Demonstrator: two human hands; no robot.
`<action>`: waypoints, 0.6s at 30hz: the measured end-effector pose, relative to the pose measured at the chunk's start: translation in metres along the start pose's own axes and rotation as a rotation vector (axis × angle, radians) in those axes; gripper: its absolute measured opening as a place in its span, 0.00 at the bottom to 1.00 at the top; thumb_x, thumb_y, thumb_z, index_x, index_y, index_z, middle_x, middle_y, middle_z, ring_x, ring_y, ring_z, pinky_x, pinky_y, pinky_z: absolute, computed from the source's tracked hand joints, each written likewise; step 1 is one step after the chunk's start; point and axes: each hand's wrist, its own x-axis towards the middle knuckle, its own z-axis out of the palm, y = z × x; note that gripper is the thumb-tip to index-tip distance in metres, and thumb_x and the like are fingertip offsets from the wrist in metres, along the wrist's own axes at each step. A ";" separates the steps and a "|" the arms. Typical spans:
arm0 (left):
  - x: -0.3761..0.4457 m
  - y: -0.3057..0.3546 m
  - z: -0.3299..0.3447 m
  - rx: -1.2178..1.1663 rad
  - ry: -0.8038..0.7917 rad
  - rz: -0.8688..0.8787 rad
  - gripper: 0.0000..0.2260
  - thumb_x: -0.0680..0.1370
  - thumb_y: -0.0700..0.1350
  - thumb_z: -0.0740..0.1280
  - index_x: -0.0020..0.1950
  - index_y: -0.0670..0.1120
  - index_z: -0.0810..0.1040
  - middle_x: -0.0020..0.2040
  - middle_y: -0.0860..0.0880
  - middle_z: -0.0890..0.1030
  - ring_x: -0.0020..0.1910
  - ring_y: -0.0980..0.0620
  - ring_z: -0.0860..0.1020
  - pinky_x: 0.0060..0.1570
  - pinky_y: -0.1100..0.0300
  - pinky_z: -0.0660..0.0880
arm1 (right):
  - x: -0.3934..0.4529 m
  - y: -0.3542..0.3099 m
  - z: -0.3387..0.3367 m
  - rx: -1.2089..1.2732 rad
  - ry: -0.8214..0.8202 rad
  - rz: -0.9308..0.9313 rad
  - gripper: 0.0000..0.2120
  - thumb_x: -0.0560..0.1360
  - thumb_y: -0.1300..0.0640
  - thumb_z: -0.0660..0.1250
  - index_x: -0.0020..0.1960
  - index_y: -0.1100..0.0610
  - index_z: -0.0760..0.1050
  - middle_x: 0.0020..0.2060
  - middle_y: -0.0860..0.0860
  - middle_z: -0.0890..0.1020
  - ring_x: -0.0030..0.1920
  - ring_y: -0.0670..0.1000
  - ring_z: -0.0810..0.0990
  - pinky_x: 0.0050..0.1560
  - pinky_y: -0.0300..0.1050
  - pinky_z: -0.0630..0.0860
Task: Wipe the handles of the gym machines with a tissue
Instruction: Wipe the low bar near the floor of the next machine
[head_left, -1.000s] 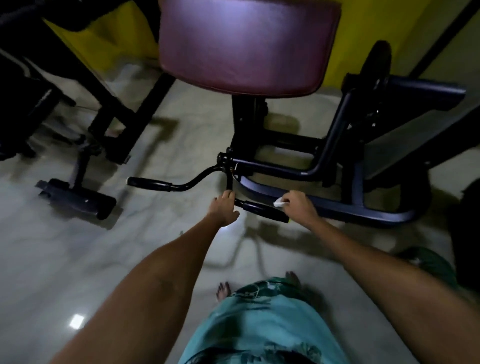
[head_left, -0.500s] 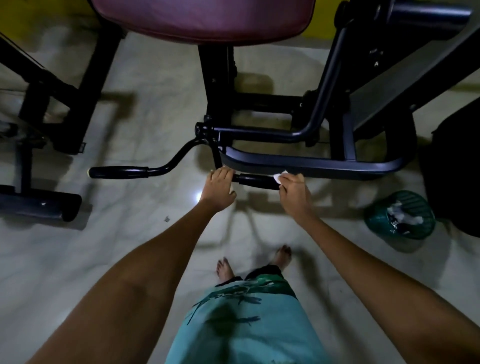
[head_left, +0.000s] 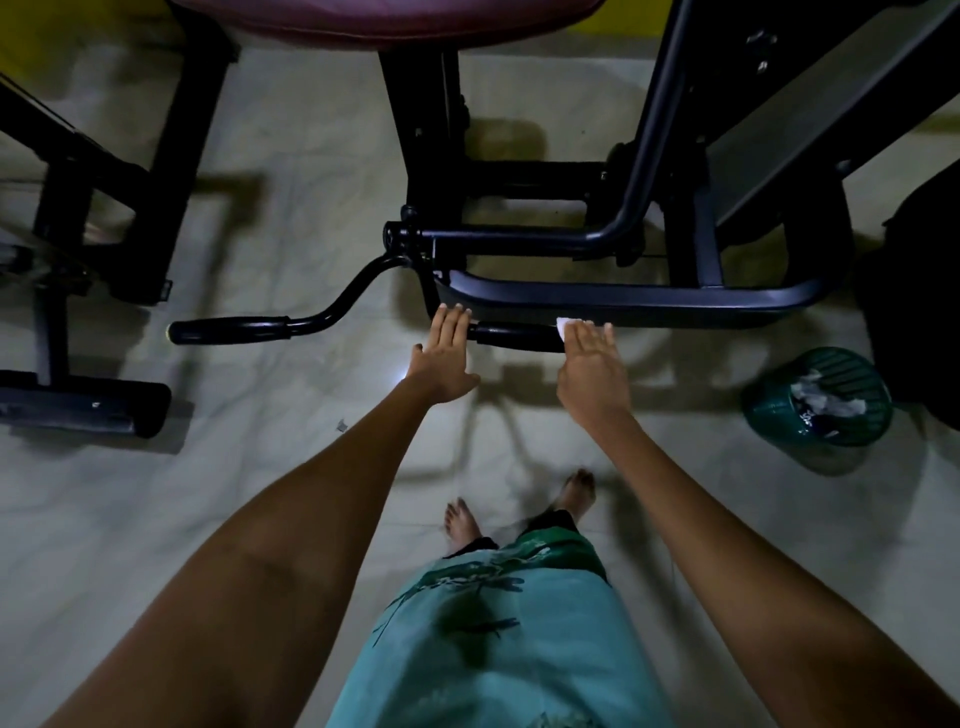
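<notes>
Black grip (head_left: 514, 336) over pale marbled floor (head_left: 260, 467)

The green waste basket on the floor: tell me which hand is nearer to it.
Right. The right hand lies on the near handle's end with the tissue, on the green waste basket's side. The left hand rests at the handle's inner end, farther away.

handle grips: 2, one (head_left: 228, 330) at 9 o'clock, one (head_left: 517, 336) centre | hands: 2, left hand (head_left: 441, 358), right hand (head_left: 592, 371) | tissue (head_left: 563, 326): 1 | green bin (head_left: 818, 397): 1, 3 o'clock | bare feet: 2 | maroon pad (head_left: 384, 18): 1, 12 o'clock
</notes>
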 end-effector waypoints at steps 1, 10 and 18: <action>0.000 -0.001 0.000 -0.011 0.009 0.004 0.42 0.76 0.53 0.66 0.77 0.42 0.41 0.78 0.48 0.41 0.76 0.49 0.38 0.67 0.41 0.62 | 0.000 -0.004 0.000 0.012 -0.014 0.015 0.30 0.74 0.66 0.56 0.74 0.66 0.52 0.73 0.61 0.60 0.75 0.56 0.55 0.74 0.49 0.40; 0.012 -0.007 -0.001 -0.201 0.245 0.030 0.17 0.83 0.50 0.53 0.66 0.43 0.69 0.67 0.44 0.68 0.71 0.47 0.60 0.64 0.48 0.62 | -0.003 0.004 0.002 0.159 -0.022 0.043 0.33 0.73 0.71 0.54 0.76 0.61 0.48 0.76 0.56 0.54 0.76 0.52 0.49 0.73 0.43 0.39; 0.023 -0.007 0.014 -0.286 0.299 -0.046 0.19 0.83 0.50 0.50 0.73 0.48 0.65 0.78 0.47 0.52 0.77 0.47 0.44 0.72 0.42 0.45 | -0.003 0.014 0.005 0.237 0.017 0.025 0.32 0.72 0.74 0.54 0.75 0.60 0.56 0.74 0.56 0.59 0.76 0.52 0.54 0.73 0.42 0.41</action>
